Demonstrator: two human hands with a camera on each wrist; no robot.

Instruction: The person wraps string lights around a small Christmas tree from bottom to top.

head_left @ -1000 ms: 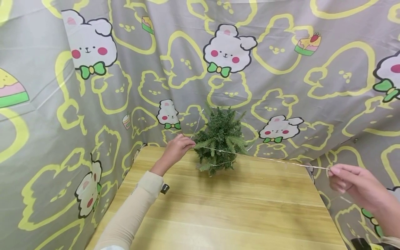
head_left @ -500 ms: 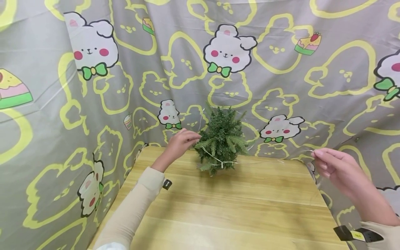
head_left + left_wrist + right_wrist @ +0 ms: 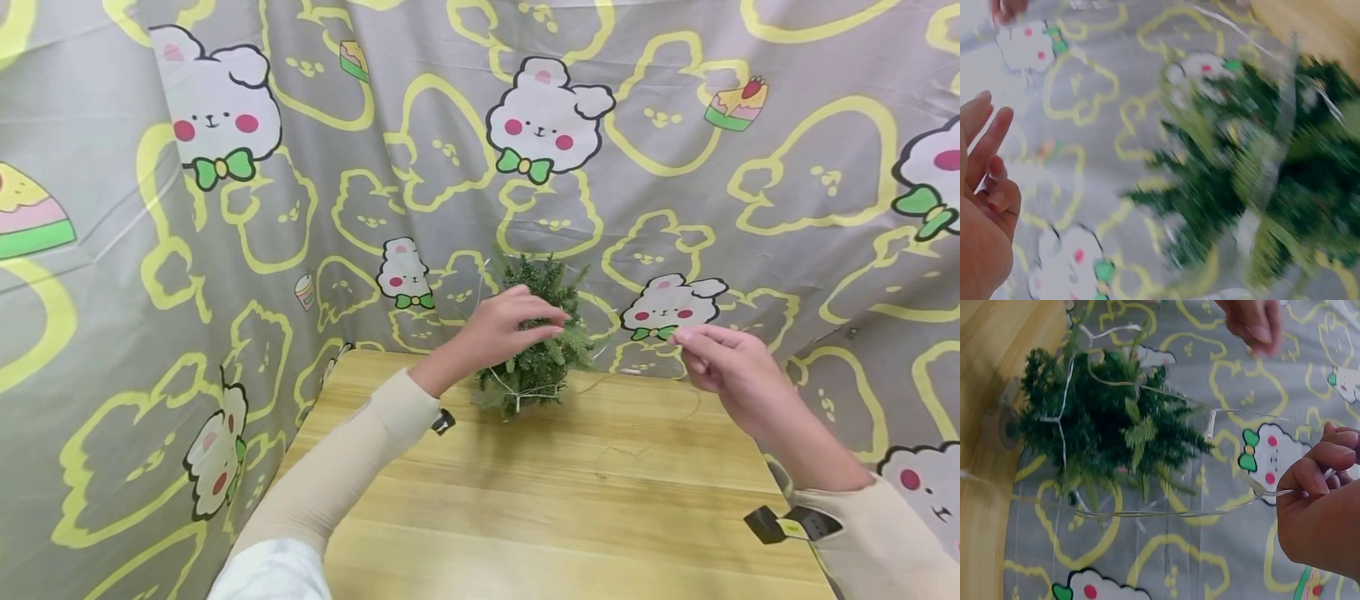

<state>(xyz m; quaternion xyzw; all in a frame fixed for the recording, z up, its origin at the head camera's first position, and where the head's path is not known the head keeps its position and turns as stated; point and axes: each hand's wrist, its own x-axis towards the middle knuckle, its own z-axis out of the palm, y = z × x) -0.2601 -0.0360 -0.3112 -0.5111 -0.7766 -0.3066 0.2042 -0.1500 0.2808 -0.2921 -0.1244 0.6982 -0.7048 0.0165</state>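
Note:
A small artificial Christmas tree (image 3: 543,371) stands near the table's back edge, partly hidden in the head view by my left hand (image 3: 510,325). That hand is in front of the tree's upper part with its fingers apart and nothing between them; the left wrist view shows the same hand (image 3: 988,200) empty. A thin string of lights (image 3: 1147,514) loops around the tree. To the right of the tree, my right hand (image 3: 731,367) pinches the string; the right wrist view shows its curled fingers (image 3: 1316,475) around the wire.
The wooden table (image 3: 525,500) stretches toward me, with a loose loop of wire (image 3: 622,454) right of the tree. A patterned curtain (image 3: 450,167) hangs close behind and on both sides. The tree's round base (image 3: 1000,428) shows in the right wrist view.
My left hand has let go of the wire and moved right, from the tree's left side to its front. My right hand has come left and upward, and the once taut wire hangs slack.

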